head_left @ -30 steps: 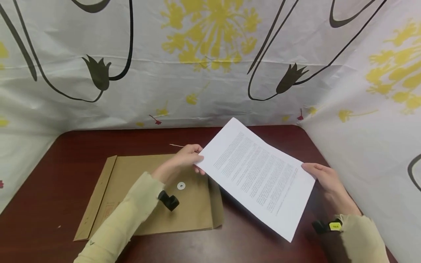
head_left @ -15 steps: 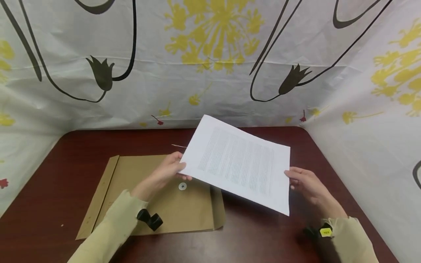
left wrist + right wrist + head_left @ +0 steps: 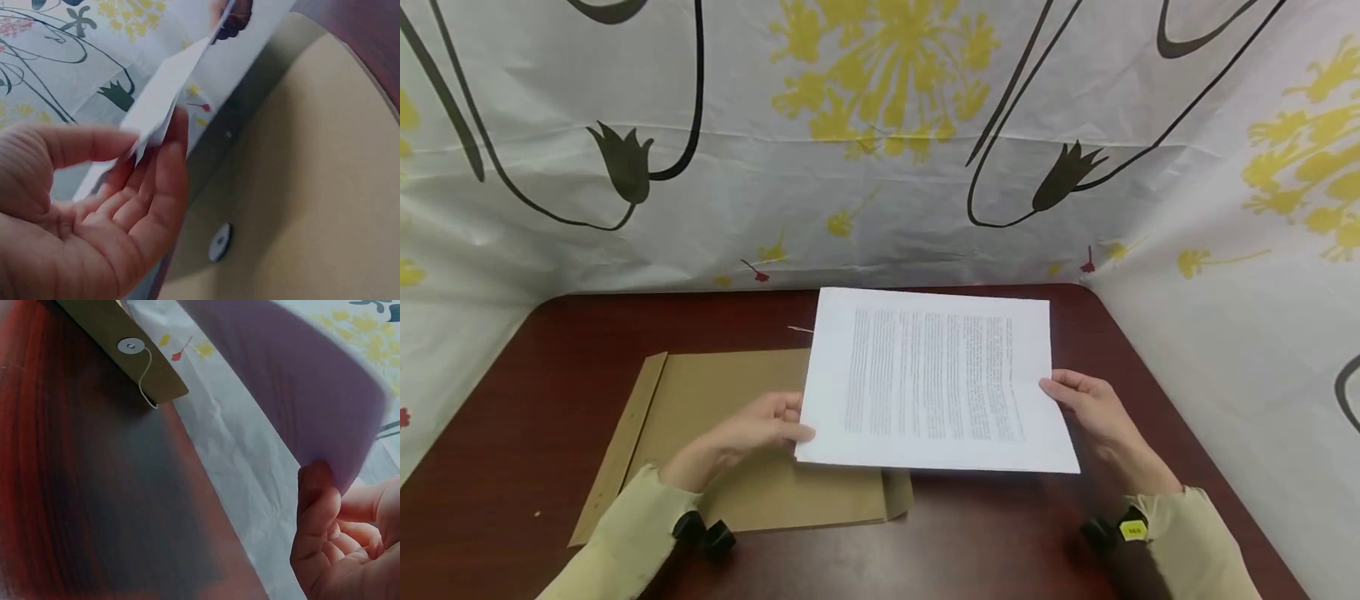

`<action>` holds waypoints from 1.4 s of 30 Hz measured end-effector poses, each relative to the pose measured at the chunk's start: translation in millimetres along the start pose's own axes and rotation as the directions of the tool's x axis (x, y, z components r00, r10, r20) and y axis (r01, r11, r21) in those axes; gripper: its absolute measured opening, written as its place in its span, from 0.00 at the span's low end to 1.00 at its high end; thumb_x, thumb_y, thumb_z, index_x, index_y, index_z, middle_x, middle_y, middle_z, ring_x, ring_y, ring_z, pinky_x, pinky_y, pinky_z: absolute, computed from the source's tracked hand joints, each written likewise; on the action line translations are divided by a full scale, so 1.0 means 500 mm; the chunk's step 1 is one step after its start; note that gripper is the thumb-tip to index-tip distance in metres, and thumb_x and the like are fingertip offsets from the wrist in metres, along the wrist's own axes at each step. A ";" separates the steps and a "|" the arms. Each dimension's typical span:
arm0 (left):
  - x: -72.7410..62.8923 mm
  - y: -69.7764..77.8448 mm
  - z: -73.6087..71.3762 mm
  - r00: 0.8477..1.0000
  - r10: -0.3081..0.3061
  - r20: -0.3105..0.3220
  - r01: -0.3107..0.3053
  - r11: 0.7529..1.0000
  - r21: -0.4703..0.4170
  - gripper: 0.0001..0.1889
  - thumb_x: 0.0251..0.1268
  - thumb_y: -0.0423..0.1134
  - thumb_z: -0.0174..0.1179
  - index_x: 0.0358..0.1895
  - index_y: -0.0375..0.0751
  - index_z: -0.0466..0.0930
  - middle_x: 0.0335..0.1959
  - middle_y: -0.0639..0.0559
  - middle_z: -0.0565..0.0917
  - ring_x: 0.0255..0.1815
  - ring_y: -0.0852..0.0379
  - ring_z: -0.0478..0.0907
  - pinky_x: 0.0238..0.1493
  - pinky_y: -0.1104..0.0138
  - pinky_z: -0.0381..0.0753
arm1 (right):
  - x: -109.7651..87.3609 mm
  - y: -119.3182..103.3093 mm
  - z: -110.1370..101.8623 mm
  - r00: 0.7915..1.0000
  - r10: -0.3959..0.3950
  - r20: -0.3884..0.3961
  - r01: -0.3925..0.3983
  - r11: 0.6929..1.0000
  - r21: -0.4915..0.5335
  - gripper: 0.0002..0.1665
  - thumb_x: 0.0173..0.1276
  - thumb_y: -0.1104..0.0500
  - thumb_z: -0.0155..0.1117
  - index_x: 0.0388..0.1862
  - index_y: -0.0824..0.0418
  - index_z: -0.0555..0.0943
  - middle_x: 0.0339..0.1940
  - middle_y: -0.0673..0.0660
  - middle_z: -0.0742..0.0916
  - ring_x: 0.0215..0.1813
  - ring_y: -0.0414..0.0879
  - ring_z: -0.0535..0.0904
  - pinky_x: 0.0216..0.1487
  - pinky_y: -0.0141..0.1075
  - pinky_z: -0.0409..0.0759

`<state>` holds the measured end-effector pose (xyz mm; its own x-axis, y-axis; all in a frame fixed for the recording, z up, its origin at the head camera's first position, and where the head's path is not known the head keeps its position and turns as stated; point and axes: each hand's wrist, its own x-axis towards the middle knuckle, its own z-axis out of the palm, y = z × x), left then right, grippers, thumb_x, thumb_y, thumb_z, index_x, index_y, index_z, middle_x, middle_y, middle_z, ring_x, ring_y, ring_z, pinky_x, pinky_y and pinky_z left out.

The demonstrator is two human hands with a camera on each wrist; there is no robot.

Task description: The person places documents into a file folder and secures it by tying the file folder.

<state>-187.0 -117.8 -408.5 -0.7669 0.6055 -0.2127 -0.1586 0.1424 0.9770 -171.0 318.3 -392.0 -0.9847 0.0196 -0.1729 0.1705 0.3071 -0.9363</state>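
Note:
A small stack of printed paper sheets (image 3: 932, 375) is held above the table between both hands, its text running sideways in the head view. My left hand (image 3: 752, 429) pinches the stack's left edge near the front corner, thumb on top. On the opposite edge, my right hand (image 3: 1097, 412) pinches the paper between thumb and fingers. In the left wrist view the sheets (image 3: 165, 87) appear nearly edge-on; their underside (image 3: 300, 381) faces the right wrist camera. Partly beneath the paper lies a brown kraft envelope (image 3: 730, 375), its right part covered in the head view.
The envelope's flap carries a white button (image 3: 131, 345) with a string (image 3: 145, 378). The dark red-brown table (image 3: 985, 542) meets a patterned cloth (image 3: 880, 208) at the back and sides. Black cameras (image 3: 703, 533) are strapped to the wrists.
The paper stack has turned from a slanted position to nearly square with the table. My left hand has moved left and nearer; the right hand has shifted left. The envelope stays put.

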 end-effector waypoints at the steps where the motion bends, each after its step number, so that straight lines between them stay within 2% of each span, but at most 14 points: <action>1: 0.000 -0.003 0.000 1.000 0.001 0.020 -0.001 1.000 -0.013 0.15 0.60 0.27 0.54 0.48 0.20 0.68 0.32 0.49 0.83 0.31 0.58 0.78 0.34 0.67 0.79 | 0.001 -0.001 -0.002 1.000 0.001 0.010 -0.001 1.000 0.008 0.17 0.68 0.53 0.58 0.46 0.66 0.78 0.30 0.45 0.85 0.31 0.40 0.80 0.32 0.34 0.80; 3: 0.002 -0.008 -0.002 1.000 0.003 0.029 -0.002 0.999 -0.032 0.13 0.62 0.29 0.54 0.47 0.23 0.70 0.32 0.48 0.82 0.31 0.57 0.78 0.33 0.67 0.79 | 0.004 -0.002 -0.005 0.999 0.007 0.038 -0.008 1.000 0.027 0.15 0.69 0.53 0.58 0.45 0.64 0.79 0.31 0.45 0.86 0.30 0.41 0.81 0.31 0.35 0.81; 6: 0.010 -0.013 -0.005 1.000 -0.001 -0.022 0.000 0.998 -0.055 0.05 0.64 0.31 0.53 0.33 0.31 0.70 0.26 0.50 0.78 0.27 0.58 0.75 0.31 0.68 0.79 | 0.009 0.000 -0.006 0.995 0.021 0.098 -0.027 0.998 0.060 0.13 0.69 0.55 0.58 0.45 0.62 0.79 0.31 0.47 0.86 0.31 0.43 0.82 0.31 0.36 0.82; 9: 0.017 -0.018 -0.008 0.998 -0.009 -0.068 0.005 0.998 -0.063 0.10 0.65 0.31 0.52 0.25 0.39 0.64 0.23 0.52 0.71 0.24 0.59 0.72 0.29 0.70 0.77 | 0.013 0.003 -0.006 0.990 0.031 0.140 -0.042 0.997 0.072 0.15 0.69 0.55 0.57 0.47 0.64 0.78 0.32 0.49 0.87 0.31 0.44 0.83 0.31 0.37 0.82; 15: 0.016 -0.023 -0.008 0.997 -0.020 -0.075 0.014 0.996 -0.084 0.08 0.63 0.29 0.52 0.26 0.39 0.66 0.22 0.52 0.73 0.22 0.60 0.72 0.25 0.73 0.75 | 0.019 0.003 -0.002 0.991 0.045 0.124 -0.052 0.997 0.052 0.19 0.69 0.52 0.57 0.49 0.65 0.77 0.32 0.48 0.86 0.31 0.43 0.82 0.31 0.37 0.81; 19: 0.013 -0.025 -0.006 0.995 -0.018 -0.096 0.009 0.995 -0.102 0.05 0.64 0.29 0.51 0.30 0.36 0.69 0.25 0.52 0.76 0.24 0.60 0.73 0.27 0.72 0.75 | 0.021 0.007 0.000 0.983 0.054 0.176 -0.069 0.994 0.082 0.17 0.70 0.51 0.56 0.48 0.61 0.78 0.33 0.49 0.86 0.33 0.43 0.82 0.32 0.37 0.81; 22: 0.009 -0.024 -0.008 0.990 -0.007 -0.142 -0.009 0.994 -0.110 0.05 0.65 0.28 0.50 0.30 0.36 0.68 0.25 0.52 0.75 0.24 0.60 0.72 0.28 0.72 0.74 | 0.022 0.019 0.002 0.961 0.041 0.272 -0.084 0.986 0.146 0.13 0.72 0.52 0.52 0.45 0.56 0.79 0.35 0.51 0.87 0.34 0.43 0.82 0.34 0.37 0.81; 25: 0.006 -0.023 -0.010 0.981 0.001 -0.196 -0.025 0.993 -0.119 0.03 0.65 0.28 0.49 0.32 0.34 0.68 0.25 0.52 0.75 0.25 0.61 0.72 0.28 0.72 0.74 | 0.018 0.035 0.004 0.940 0.001 0.341 -0.087 0.968 0.236 0.14 0.75 0.54 0.47 0.43 0.53 0.81 0.37 0.51 0.87 0.37 0.40 0.82 0.36 0.34 0.80; 29: 0.006 -0.025 -0.003 0.964 -0.013 -0.267 -0.028 0.988 -0.149 0.06 0.65 0.27 0.49 0.42 0.27 0.69 0.26 0.52 0.79 0.25 0.61 0.75 0.30 0.71 0.76 | 0.011 0.053 0.017 0.903 -0.123 0.412 -0.055 0.918 0.393 0.18 0.76 0.62 0.42 0.43 0.55 0.82 0.38 0.52 0.87 0.39 0.40 0.83 0.39 0.31 0.80; 31: 0.008 -0.027 0.006 0.955 -0.023 -0.296 -0.028 0.986 -0.167 0.08 0.65 0.27 0.49 0.43 0.25 0.69 0.26 0.53 0.80 0.25 0.60 0.75 0.30 0.71 0.77 | 0.008 0.057 0.031 0.877 -0.181 0.445 -0.053 0.884 0.465 0.20 0.75 0.66 0.40 0.42 0.58 0.83 0.38 0.55 0.88 0.39 0.42 0.84 0.40 0.32 0.81; 33: 0.011 -0.028 0.016 0.947 -0.033 -0.320 -0.029 0.982 -0.186 0.07 0.65 0.26 0.49 0.43 0.25 0.69 0.26 0.53 0.80 0.26 0.60 0.76 0.31 0.71 0.77 | 0.005 0.057 0.048 0.865 -0.204 0.457 -0.059 0.865 0.498 0.20 0.75 0.68 0.41 0.40 0.61 0.83 0.37 0.56 0.88 0.40 0.43 0.85 0.41 0.32 0.81; 35: 0.014 -0.028 0.026 0.944 -0.036 -0.328 -0.032 0.979 -0.200 0.07 0.65 0.26 0.49 0.44 0.25 0.69 0.26 0.53 0.79 0.27 0.60 0.76 0.31 0.72 0.77 | 0.001 0.053 0.067 0.878 -0.191 0.439 -0.061 0.865 0.497 0.18 0.74 0.67 0.43 0.36 0.62 0.83 0.36 0.56 0.88 0.40 0.43 0.85 0.41 0.33 0.81; 39: 0.016 -0.025 0.045 0.944 -0.042 -0.329 -0.035 0.974 -0.225 0.13 0.65 0.26 0.49 0.50 0.22 0.66 0.27 0.53 0.80 0.27 0.61 0.76 0.31 0.72 0.77 | -0.012 0.035 0.105 0.938 -0.098 0.333 -0.070 0.885 0.460 0.13 0.73 0.66 0.47 0.30 0.61 0.77 0.33 0.54 0.88 0.38 0.43 0.85 0.40 0.33 0.81; 42: 0.013 -0.028 0.056 0.956 -0.027 -0.292 -0.046 0.969 -0.242 0.18 0.64 0.25 0.49 0.55 0.20 0.63 0.30 0.51 0.82 0.28 0.60 0.77 0.32 0.72 0.78 | -0.019 0.022 0.128 0.976 -0.043 0.216 -0.054 0.904 0.423 0.08 0.73 0.63 0.50 0.35 0.65 0.74 0.32 0.53 0.87 0.35 0.43 0.85 0.38 0.33 0.82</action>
<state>-172.5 -93.7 -423.8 -0.9106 0.3460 -0.2261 -0.2685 -0.0794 0.9600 -157.4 260.4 -420.0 -0.9604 -0.1993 -0.1948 0.2223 -0.1259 -0.9668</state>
